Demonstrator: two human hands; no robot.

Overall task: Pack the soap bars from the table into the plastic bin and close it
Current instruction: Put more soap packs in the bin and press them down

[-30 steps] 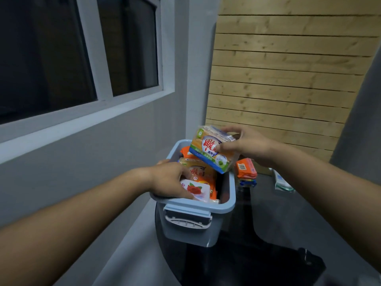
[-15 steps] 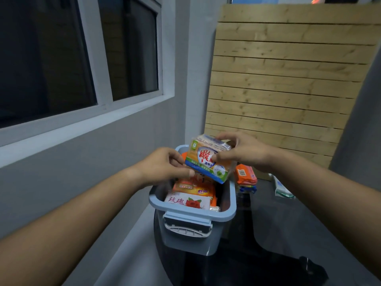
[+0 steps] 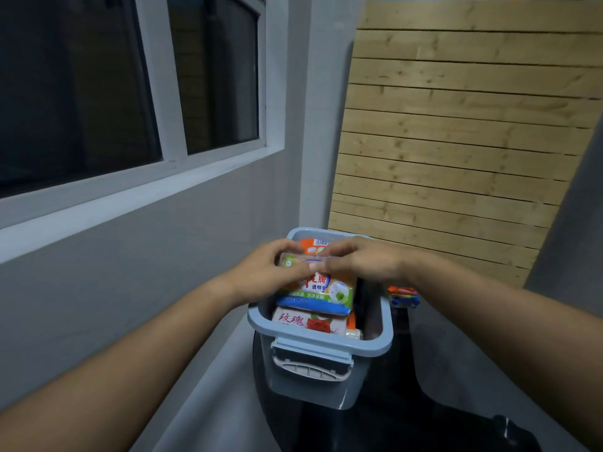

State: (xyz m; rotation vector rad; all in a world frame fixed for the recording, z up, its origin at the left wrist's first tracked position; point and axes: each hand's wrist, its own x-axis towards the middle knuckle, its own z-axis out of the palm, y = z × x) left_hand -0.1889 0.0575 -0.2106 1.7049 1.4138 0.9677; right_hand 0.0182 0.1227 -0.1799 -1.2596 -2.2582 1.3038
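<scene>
Hands first: the left hand (image 3: pixel 267 275) and the right hand (image 3: pixel 365 262) both grip one soap pack (image 3: pixel 319 291), an orange, white and blue wrapped bar. The fingers of each hand curl over its upper edge, and the two hands almost touch there. The pack is tilted, its printed face turned toward the camera, and its lower edge is down inside the plastic bin (image 3: pixel 310 391).

The bin is pale blue and has no lid on it. It stands at the left edge of a dark glossy table (image 3: pixel 434 380), with a grey latch handle (image 3: pixel 311 368) on its near end. Inside, below the held pack, a white bar with a red rose (image 3: pixel 303 321) lies against the near wall. At the far end, an orange bar (image 3: pixel 313 244) shows above the fingers. How many more bars lie underneath cannot be told.

On the table, just to the right of the bin and partly hidden by the right forearm, lies a small stack of soap bars (image 3: pixel 403 295), orange on top and blue beneath.

Behind the table a wooden slat panel (image 3: pixel 456 158) leans upright, and a dark window (image 3: pixel 98 93) is set in the grey wall on the left.
</scene>
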